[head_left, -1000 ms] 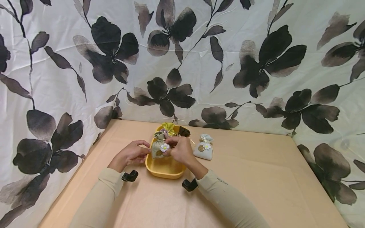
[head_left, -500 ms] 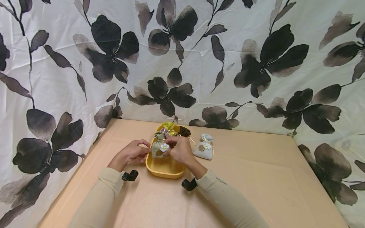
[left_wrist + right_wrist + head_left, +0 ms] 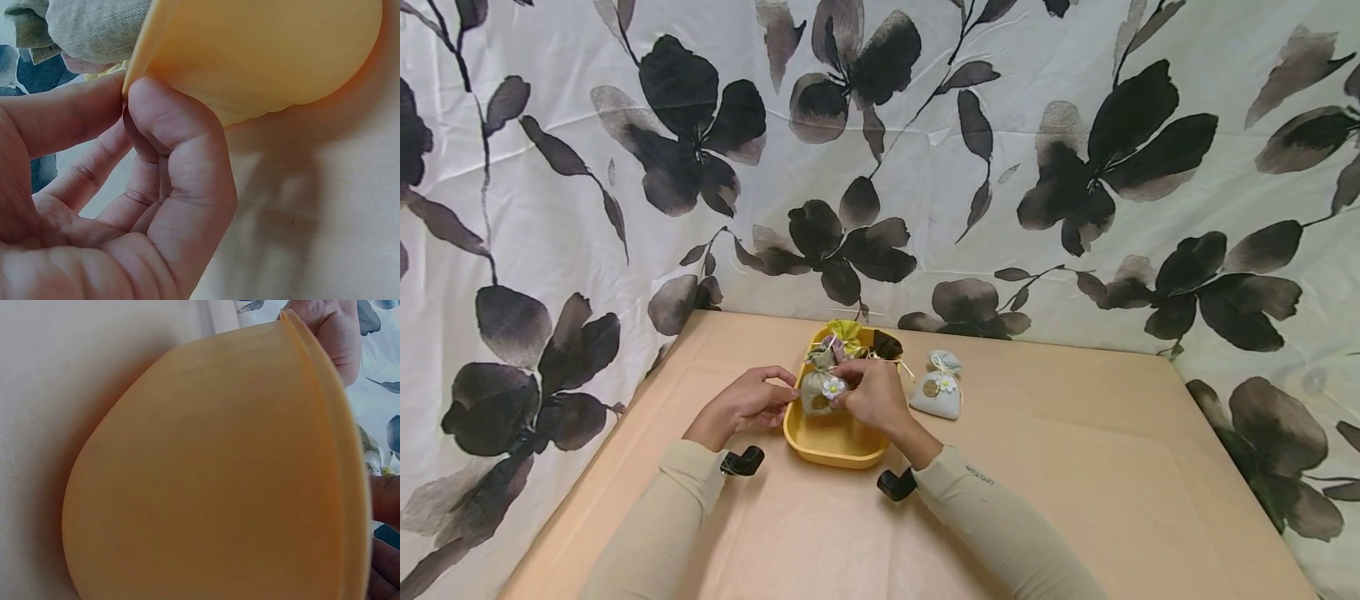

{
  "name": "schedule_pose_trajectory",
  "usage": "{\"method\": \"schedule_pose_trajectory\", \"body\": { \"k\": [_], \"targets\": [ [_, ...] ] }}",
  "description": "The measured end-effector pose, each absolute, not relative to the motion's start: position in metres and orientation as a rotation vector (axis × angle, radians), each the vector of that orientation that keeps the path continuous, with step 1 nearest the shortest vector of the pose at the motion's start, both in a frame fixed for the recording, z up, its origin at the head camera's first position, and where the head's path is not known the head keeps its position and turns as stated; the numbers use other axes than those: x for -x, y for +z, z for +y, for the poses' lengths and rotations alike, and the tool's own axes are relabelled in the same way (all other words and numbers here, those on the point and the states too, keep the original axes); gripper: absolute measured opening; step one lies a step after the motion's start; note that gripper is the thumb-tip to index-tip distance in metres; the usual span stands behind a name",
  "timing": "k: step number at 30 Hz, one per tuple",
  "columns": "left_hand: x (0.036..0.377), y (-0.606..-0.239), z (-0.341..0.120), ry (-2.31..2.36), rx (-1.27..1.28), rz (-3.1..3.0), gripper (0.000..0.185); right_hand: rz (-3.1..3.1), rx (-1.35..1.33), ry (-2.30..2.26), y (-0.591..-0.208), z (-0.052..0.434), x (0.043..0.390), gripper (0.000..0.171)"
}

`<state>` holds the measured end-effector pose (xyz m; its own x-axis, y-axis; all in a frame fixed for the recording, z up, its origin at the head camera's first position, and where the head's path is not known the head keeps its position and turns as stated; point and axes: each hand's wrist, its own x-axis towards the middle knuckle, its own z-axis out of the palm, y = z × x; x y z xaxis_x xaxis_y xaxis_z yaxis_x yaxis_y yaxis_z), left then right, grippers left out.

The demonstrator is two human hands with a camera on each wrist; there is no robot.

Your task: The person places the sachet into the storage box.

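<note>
In the head view, my left hand (image 3: 747, 406) pinches the left rim of a yellow plastic tray (image 3: 835, 460). The left wrist view shows its thumb and index finger (image 3: 69, 115) on either side of the tray's rim (image 3: 145, 47). My right hand (image 3: 880, 400) reaches over the tray and holds a grey-green drawstring pouch (image 3: 815, 387) by its right side, near a white flower (image 3: 832, 388). That pouch stands upright in the tray's left part. From the right wrist, the tray wall (image 3: 206, 456) hides most of the pouch and the fingertips.
Behind the held pouch, the tray's far end holds a yellow pouch (image 3: 844, 332), a purplish pouch (image 3: 834, 345) and a dark brown pouch (image 3: 886, 344). A pale blue pouch (image 3: 936, 393) with a white flower lies on the table (image 3: 1075, 450) right of the tray. Floral cloth (image 3: 940, 192) hangs behind.
</note>
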<state>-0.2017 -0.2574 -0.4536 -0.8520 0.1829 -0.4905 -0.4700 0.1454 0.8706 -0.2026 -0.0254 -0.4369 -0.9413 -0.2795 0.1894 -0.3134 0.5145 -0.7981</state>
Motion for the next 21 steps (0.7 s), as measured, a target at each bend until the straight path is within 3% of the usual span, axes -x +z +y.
{"method": "schedule_pose_trajectory", "body": {
  "k": [21],
  "targets": [
    [0.200,-0.452,-0.255,1.792,0.264,1.921,0.019,-2.869,-0.534,1.105,-0.426,-0.011,0.203,0.031]
  ]
}}
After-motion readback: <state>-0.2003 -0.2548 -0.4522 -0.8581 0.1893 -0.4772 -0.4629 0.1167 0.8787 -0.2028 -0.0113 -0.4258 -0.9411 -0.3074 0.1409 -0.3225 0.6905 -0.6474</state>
